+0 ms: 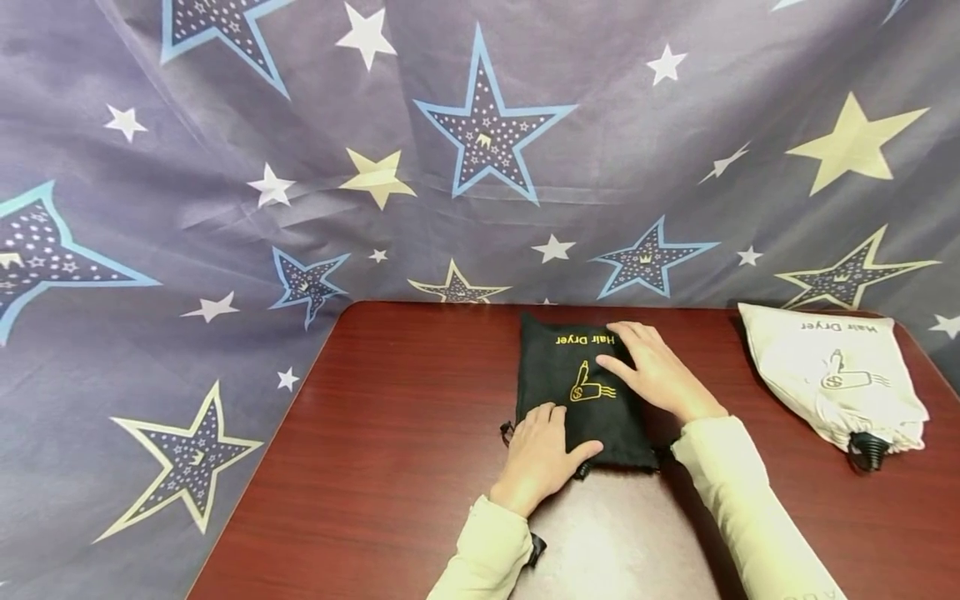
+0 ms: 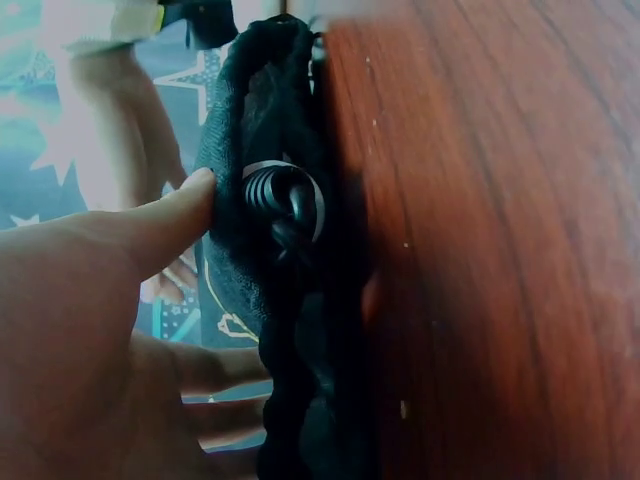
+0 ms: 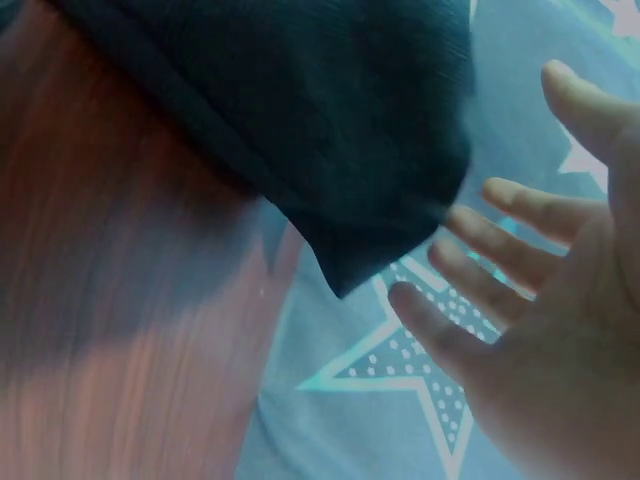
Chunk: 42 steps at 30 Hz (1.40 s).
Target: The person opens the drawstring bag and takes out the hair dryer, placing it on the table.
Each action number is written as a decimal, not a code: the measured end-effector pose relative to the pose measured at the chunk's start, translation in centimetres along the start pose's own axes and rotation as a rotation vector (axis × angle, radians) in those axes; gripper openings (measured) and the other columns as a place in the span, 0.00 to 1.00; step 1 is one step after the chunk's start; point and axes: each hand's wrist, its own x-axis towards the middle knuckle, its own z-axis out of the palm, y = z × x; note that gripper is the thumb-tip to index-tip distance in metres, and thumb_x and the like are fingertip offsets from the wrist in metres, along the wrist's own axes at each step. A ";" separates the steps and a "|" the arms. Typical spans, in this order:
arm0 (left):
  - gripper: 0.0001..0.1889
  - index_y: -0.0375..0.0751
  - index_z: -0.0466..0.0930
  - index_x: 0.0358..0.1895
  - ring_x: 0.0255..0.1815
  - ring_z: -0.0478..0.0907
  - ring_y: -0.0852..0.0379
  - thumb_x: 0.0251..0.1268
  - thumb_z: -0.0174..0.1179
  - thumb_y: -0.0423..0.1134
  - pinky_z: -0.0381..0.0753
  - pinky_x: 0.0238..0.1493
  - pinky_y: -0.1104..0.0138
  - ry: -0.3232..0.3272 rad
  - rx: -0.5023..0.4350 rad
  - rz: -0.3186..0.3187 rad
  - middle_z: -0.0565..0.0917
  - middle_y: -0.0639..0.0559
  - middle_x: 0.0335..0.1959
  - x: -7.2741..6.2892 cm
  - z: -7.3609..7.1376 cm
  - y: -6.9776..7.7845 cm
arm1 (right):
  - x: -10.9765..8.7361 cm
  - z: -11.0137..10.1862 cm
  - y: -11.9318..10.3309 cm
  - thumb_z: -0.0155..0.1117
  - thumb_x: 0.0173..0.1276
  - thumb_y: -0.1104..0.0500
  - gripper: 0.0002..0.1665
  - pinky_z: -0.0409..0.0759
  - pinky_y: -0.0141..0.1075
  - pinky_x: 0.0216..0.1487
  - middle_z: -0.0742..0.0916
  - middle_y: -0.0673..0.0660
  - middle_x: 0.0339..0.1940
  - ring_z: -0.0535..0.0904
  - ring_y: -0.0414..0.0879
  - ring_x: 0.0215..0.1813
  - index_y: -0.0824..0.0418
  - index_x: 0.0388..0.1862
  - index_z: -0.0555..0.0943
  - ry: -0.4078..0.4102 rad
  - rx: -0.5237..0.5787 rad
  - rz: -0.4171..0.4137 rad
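Note:
A black drawstring bag point(image 1: 615, 433) lies flat on the table, printed in yellow with "Hair Dryer" and a dryer outline, both upside down from here. On its near left part rests my left hand point(image 1: 536, 454), fingers extended and thumb spread. My right hand point(image 1: 652, 367) is at the far right corner, its fingers extended over the printed side. The left wrist view looks into the bag's mouth, where a black ribbed cord end point(image 2: 275, 190) and part of a loop show; my left thumb point(image 2: 185, 215) touches the mouth's edge. The rest of the contents is hidden.
To the right lies a white "Hair Dryer" bag point(image 1: 832, 350), a black ribbed piece point(image 1: 868, 450) poking from its gathered mouth. The reddish-brown table point(image 1: 375, 450) ends at the back against a grey star-patterned cloth point(image 1: 585, 158).

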 end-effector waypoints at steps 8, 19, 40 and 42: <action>0.40 0.36 0.73 0.66 0.69 0.70 0.45 0.65 0.54 0.68 0.71 0.66 0.51 -0.014 0.021 0.010 0.75 0.41 0.67 0.1 0.1 0.5 | 0.9 1.0 0.5 0.55 0.76 0.46 0.36 0.57 0.59 0.73 0.70 0.66 0.73 0.60 0.63 0.75 0.66 0.74 0.65 -0.049 -0.006 0.012; 0.38 0.34 0.77 0.60 0.63 0.74 0.45 0.65 0.55 0.68 0.76 0.61 0.53 0.060 0.103 0.035 0.79 0.41 0.59 0.2 0.8 1.2 | 1.4 1.5 0.7 0.58 0.73 0.64 0.22 0.67 0.58 0.66 0.78 0.70 0.60 0.70 0.67 0.63 0.71 0.63 0.73 0.032 -0.045 -0.064; 0.36 0.42 0.76 0.65 0.71 0.68 0.48 0.63 0.59 0.65 0.76 0.59 0.45 -0.059 -0.046 0.024 0.74 0.45 0.68 0.6 -0.1 -0.9 | 0.7 1.7 0.6 0.63 0.70 0.62 0.22 0.69 0.59 0.59 0.79 0.70 0.55 0.72 0.67 0.54 0.69 0.60 0.74 0.117 -0.120 -0.043; 0.37 0.43 0.75 0.66 0.72 0.67 0.49 0.63 0.58 0.66 0.74 0.62 0.46 -0.085 -0.049 0.026 0.73 0.46 0.69 0.8 -0.3 -1.2 | 0.6 1.6 0.6 0.63 0.70 0.62 0.22 0.70 0.59 0.58 0.79 0.71 0.55 0.72 0.67 0.54 0.69 0.60 0.74 0.119 -0.110 -0.037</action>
